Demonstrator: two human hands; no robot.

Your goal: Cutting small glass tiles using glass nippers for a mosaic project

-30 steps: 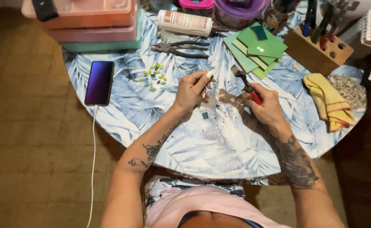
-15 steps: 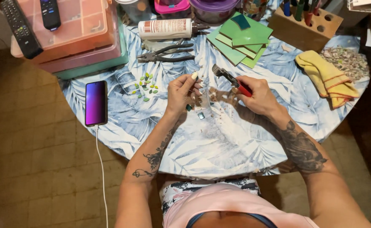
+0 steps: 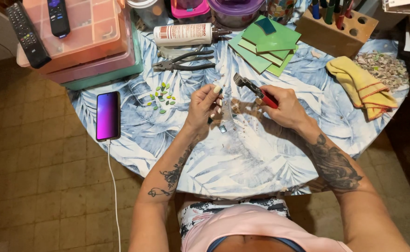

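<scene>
My right hand (image 3: pixel 282 106) grips red-handled nippers (image 3: pixel 254 88), their metal jaws pointing up and left over the round table with a blue leaf-print cloth (image 3: pixel 242 158). My left hand (image 3: pixel 204 108) is beside it, fingers pinched on a small clear glass piece (image 3: pixel 225 100) that I can barely make out. Tiny shards lie on the cloth under both hands. Several small green cut pieces (image 3: pixel 162 97) lie to the left of my left hand.
Green glass squares (image 3: pixel 265 44), pliers (image 3: pixel 184 61), a white glue tube (image 3: pixel 186 33), stacked plastic organizer boxes (image 3: pixel 81 42) with two remotes, a phone (image 3: pixel 108 115) on a cable, a yellow cloth (image 3: pixel 361 86), a wooden tool block (image 3: pixel 337 25) and a heap of chips (image 3: pixel 384 67).
The view has shifted, so the table sits lower in frame. My hands have moved slightly apart, and the nippers are lifted a little away from the piece in my left hand.
</scene>
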